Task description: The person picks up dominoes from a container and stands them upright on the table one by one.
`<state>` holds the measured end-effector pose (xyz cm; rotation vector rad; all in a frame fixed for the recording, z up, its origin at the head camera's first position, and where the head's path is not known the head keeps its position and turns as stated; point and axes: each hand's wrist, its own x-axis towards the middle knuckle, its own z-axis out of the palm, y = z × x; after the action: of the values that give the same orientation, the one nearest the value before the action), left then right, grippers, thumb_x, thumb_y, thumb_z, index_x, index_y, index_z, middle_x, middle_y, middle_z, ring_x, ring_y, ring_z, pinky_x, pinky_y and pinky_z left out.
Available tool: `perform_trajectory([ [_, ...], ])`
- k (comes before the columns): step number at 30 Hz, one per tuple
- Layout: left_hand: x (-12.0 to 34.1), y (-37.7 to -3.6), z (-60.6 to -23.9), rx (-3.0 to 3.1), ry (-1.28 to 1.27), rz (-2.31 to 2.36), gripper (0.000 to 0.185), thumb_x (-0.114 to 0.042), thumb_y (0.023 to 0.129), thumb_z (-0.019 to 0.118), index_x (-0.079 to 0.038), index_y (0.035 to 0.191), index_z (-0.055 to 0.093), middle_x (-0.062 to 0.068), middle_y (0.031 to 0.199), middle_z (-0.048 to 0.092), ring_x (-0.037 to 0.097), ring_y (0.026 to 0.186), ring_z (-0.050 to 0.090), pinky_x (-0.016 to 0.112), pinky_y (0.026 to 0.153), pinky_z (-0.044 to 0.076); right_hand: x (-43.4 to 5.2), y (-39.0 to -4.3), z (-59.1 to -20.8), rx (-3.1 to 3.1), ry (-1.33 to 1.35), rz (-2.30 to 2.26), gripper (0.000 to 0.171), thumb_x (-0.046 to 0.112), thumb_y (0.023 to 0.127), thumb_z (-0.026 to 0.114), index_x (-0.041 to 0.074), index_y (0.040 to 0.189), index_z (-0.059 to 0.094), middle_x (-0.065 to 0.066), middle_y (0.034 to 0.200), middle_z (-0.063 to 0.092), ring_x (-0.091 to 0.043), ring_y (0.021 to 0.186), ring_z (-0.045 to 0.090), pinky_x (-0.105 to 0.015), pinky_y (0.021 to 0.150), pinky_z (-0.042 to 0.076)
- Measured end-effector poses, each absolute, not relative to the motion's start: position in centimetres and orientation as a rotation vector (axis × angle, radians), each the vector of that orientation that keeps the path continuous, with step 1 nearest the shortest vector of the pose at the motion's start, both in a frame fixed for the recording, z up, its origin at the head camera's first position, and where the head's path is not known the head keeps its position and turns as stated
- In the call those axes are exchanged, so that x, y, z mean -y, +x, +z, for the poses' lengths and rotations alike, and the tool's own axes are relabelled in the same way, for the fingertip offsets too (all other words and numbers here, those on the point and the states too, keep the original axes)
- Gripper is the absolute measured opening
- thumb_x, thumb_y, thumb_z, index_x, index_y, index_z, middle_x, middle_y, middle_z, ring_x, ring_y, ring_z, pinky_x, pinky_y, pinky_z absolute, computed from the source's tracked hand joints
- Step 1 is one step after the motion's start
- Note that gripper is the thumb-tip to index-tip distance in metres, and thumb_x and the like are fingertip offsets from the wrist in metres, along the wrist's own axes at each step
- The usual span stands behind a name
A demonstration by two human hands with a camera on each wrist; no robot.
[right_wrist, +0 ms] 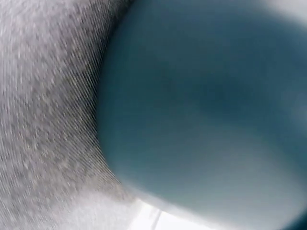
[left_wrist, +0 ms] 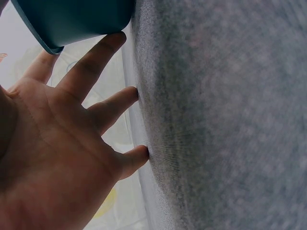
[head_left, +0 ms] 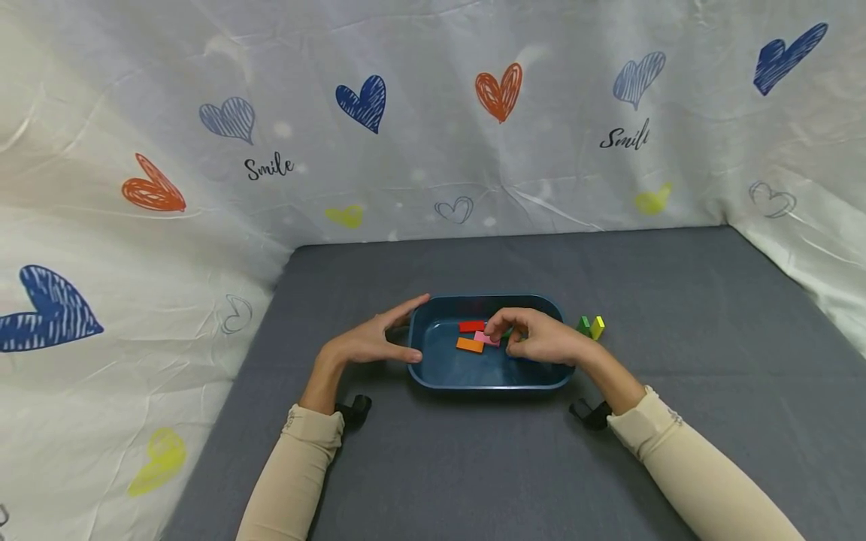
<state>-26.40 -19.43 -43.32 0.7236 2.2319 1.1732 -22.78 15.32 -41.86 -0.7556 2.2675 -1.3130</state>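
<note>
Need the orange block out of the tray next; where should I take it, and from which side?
Judging by the head view, pinch the orange block across its short width, coming straight down from above. It lies flat on the tray floor, near edge free, but the pink block crowds its far right corner, where the right hand works.

From my remote seat, the only writing I can read is on the white crinkled cloth backdrop printed with hearts. The word "Smile" stands in black script on its left part, below a pale blue scribbled heart. A second "Smile" stands on the right part, under another pale blue heart; a fold cuts its last letter short. I read no numbers, brands or labels elsewhere.
</note>
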Motion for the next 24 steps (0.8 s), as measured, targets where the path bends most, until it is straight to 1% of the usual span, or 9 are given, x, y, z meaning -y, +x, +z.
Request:
perform_trajectory([
  [3, 19.4, -26.4, -43.3, -2.233, 0.721, 1.174, 0.104, -0.043, 0.084, 0.084, -0.038, 0.164, 0.017, -0.012, 0.171, 0.014, 0.034, 0.156, 0.024, 0.067, 0.121, 0.024, -15.1, -22.8, -42.2, -2.255, -0.763, -1.317, 0.033, -0.009, 0.092, 0.055, 0.000, 0.123, 0.062, -0.020, 0.125, 0.065, -0.036, 0.108, 0.060, -0.029, 0.083, 0.053],
  [5, 19.4, -26.4, -43.2, -2.232, 0.719, 1.174, 0.105, -0.043, 0.084, 0.084, -0.038, 0.164, 0.016, -0.012, 0.171, 0.014, 0.034, 0.156, 0.023, 0.066, 0.121, 0.024, -14.9, -22.9, -42.3, -2.242, -0.765, -1.326, 0.033, -0.009, 0.093, 0.055, 0.000, 0.123, 0.062, -0.020, 0.125, 0.064, -0.038, 0.111, 0.058, -0.029, 0.084, 0.053],
  [8, 19.4, -26.4, -43.2, -2.229, 0.720, 1.176, 0.104, -0.044, 0.084, 0.083, -0.039, 0.164, 0.016, -0.012, 0.171, 0.014, 0.034, 0.156, 0.023, 0.066, 0.122, 0.024, -14.6, -22.9, -42.4, -2.233, -0.765, -1.336, 0.032, -0.009, 0.093, 0.055, 0.000, 0.123, 0.062, -0.020, 0.125, 0.064, -0.038, 0.112, 0.058, -0.029, 0.086, 0.053],
  [15, 19.5, -26.5, -43.3, -2.221, 0.732, 1.176, 0.102, -0.044, 0.085, 0.083, -0.044, 0.162, 0.016, -0.012, 0.171, 0.013, 0.034, 0.157, 0.021, 0.065, 0.122, 0.024, -13.8, -23.0, -42.4, -2.216, -0.761, -1.350, 0.033, -0.007, 0.093, 0.055, 0.000, 0.124, 0.062, -0.020, 0.127, 0.064, -0.035, 0.111, 0.060, -0.037, 0.093, 0.052],
  [18, 19.6, -26.5, -43.4, -2.215, 0.734, 1.179, 0.101, -0.043, 0.085, 0.082, -0.045, 0.162, 0.016, -0.012, 0.171, 0.013, 0.034, 0.157, 0.021, 0.066, 0.122, 0.024, -13.4, -23.0, -42.4, -2.202, -0.762, -1.361, 0.033, -0.007, 0.094, 0.055, 0.000, 0.125, 0.062, -0.020, 0.128, 0.063, -0.035, 0.111, 0.060, -0.037, 0.096, 0.051],
  [24, 19.6, -26.5, -43.5, -2.215, 0.744, 1.171, 0.102, -0.043, 0.086, 0.081, -0.040, 0.163, 0.015, -0.011, 0.171, 0.012, 0.036, 0.157, 0.020, 0.067, 0.121, 0.024, -12.5, -23.2, -42.4, -2.140, -0.754, -1.412, 0.035, -0.007, 0.095, 0.054, 0.000, 0.129, 0.061, -0.019, 0.132, 0.061, -0.034, 0.115, 0.059, -0.036, 0.098, 0.052],
])
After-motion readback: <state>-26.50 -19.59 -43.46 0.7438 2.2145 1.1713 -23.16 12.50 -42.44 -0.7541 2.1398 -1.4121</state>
